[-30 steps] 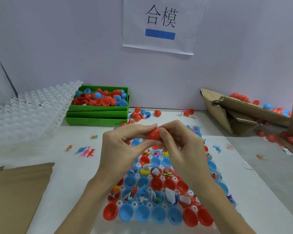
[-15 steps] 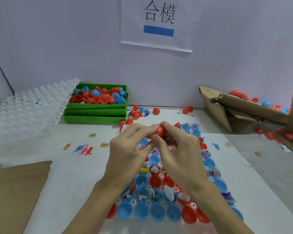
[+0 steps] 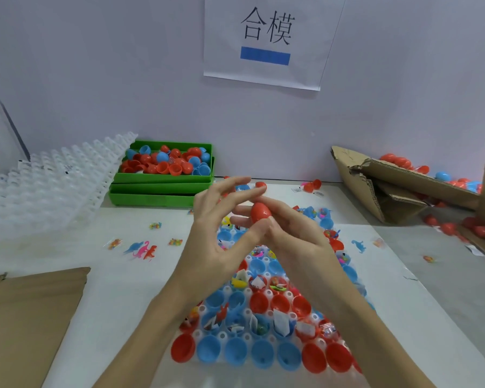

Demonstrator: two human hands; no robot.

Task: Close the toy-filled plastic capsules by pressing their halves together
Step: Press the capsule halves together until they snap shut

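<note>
Head view, looking down over my two bare forearms at a white table. My right hand (image 3: pixel 289 233) holds a closed red capsule (image 3: pixel 260 212) above the middle of the table, its fingers curled round the egg shape from the right and below. My left hand (image 3: pixel 216 228) is beside it with fingers straight and spread apart, the fingertips (image 3: pixel 245 180) pointing right just above the capsule and the thumb touching the right hand beneath it; the left hand grips nothing.

Below the hands lies a clear capsule tray (image 3: pixel 291 315) with rows of open red and blue capsule halves (image 3: pixel 235 351), several holding small toys and folded paper slips.

At far left a stack of green bins (image 3: pixel 160 191) holds loose red and blue halves, and just left of it clear empty trays (image 3: pixel 53 186) lean in a pile. Small plastic dinosaurs (image 3: pixel 142 249) lie on the table at left. A brown cardboard sheet (image 3: pixel 25 317) sits at near left. At far right a torn cardboard box (image 3: pixel 389 189) has red and blue capsules scattered around it. A paper sign (image 3: pixel 266 37) with two printed characters hangs on the far wall.
</note>
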